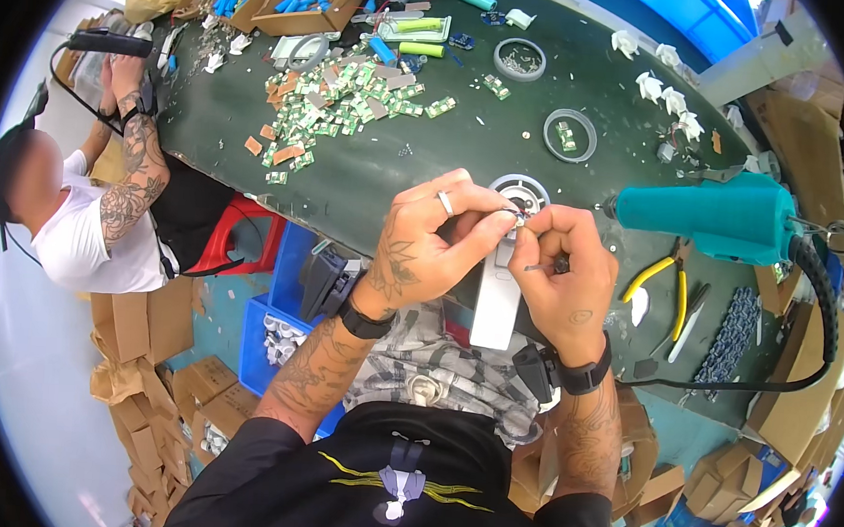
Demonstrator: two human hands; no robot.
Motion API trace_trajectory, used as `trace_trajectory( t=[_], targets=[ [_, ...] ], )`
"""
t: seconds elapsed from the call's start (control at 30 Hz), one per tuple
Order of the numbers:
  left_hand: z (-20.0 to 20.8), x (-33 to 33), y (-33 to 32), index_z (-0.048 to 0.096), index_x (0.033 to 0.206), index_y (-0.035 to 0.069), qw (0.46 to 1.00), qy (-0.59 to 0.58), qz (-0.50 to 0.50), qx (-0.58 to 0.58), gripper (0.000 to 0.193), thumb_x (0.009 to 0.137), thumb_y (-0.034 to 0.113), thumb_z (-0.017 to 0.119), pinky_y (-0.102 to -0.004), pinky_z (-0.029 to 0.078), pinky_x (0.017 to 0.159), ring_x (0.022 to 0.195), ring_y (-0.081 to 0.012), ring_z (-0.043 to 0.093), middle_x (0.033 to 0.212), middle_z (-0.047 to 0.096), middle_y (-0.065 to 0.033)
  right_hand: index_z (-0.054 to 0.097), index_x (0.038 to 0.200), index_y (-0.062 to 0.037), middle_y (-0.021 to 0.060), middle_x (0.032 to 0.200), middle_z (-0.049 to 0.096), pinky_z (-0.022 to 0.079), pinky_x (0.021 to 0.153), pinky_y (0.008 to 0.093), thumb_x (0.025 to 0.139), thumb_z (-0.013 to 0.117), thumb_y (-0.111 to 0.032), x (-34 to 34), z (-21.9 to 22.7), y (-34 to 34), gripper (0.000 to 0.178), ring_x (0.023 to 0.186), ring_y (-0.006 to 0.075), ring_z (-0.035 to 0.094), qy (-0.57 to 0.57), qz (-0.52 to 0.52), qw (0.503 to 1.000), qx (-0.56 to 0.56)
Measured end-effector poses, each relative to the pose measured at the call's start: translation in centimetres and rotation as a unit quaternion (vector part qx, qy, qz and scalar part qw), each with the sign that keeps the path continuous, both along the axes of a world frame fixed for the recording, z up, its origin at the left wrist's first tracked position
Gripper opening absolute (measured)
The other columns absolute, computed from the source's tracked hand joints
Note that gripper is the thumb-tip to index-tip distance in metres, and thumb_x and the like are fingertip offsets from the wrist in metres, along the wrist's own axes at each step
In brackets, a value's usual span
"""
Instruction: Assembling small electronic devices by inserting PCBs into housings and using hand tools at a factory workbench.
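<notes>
A white device point(497, 312) with a long handle and a round, open grey head point(523, 186) lies at the table's near edge, in front of my body. Over the base of that head, my left hand point(441, 228) is closed in a pinch of thumb and forefinger. Opposite it, nearly touching, my right hand point(568, 272) pinches at the same spot. Between the fingertips is something small with dark, wire-like bits, too tiny to name. A small dark object also shows among the curled fingers of my right hand.
Right of my hands lie a teal power tool point(705, 215) with a black cable, yellow-handled pliers point(667, 279) and a bundle of dark wires point(730, 333). Small green circuit boards point(350, 100) are heaped far left. Grey rings point(570, 135) sit beyond. A co-worker point(98, 186) sits at left.
</notes>
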State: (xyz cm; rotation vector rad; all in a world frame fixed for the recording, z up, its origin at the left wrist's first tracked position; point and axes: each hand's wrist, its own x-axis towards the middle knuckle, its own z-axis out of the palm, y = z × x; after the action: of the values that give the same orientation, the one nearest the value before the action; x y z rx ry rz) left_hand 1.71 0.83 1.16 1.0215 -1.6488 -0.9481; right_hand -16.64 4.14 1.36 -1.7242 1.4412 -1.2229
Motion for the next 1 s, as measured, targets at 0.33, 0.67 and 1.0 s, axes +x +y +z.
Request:
trace_trajectory(
  t=[0.33, 0.67, 1.0],
  targets=[
    [0.0, 0.4, 0.0, 0.077, 0.102, 0.003, 0.999, -0.034, -0.016, -0.008, 0.012, 0.090, 0.002, 0.077, -0.0320, 0.037, 0.054, 0.059, -0.0127, 0.046, 0.071, 0.048, -0.0025, 0.064, 0.104, -0.0020, -0.0041, 0.063, 0.054, 0.035, 0.053, 0.0223, 0.093, 0.076, 0.002, -0.1, -0.1, 0.1, 0.016, 0.056, 0.0030, 0.044, -0.025, 0.022, 0.999, -0.009],
    [0.4, 0.3, -0.5, 0.076, 0.102, 0.004, 0.998, -0.046, -0.022, -0.033, 0.012, 0.090, 0.001, 0.077, -0.0334, 0.038, 0.054, 0.059, -0.0154, 0.047, 0.072, 0.048, -0.0042, 0.064, 0.105, -0.0032, -0.0011, 0.060, 0.050, 0.041, 0.049, 0.0270, 0.094, 0.076, 0.000, 0.0, -0.3, -0.2, 0.016, 0.051, 0.0075, 0.047, -0.023, 0.012, 0.999, -0.027],
    [1.6, 0.3, 0.3, 0.075, 0.099, 0.004, 0.999, -0.039, -0.003, -0.020, 0.008, 0.091, 0.002, 0.076, -0.0325, 0.040, 0.054, 0.058, -0.0152, 0.049, 0.072, 0.051, -0.0042, 0.064, 0.106, -0.0034, 0.0007, 0.061, 0.052, 0.041, 0.050, 0.0270, 0.095, 0.075, -0.003, 0.1, 0.5, 0.2, 0.015, 0.051, 0.0087, 0.050, -0.037, 0.019, 0.999, 0.002]
  ],
)
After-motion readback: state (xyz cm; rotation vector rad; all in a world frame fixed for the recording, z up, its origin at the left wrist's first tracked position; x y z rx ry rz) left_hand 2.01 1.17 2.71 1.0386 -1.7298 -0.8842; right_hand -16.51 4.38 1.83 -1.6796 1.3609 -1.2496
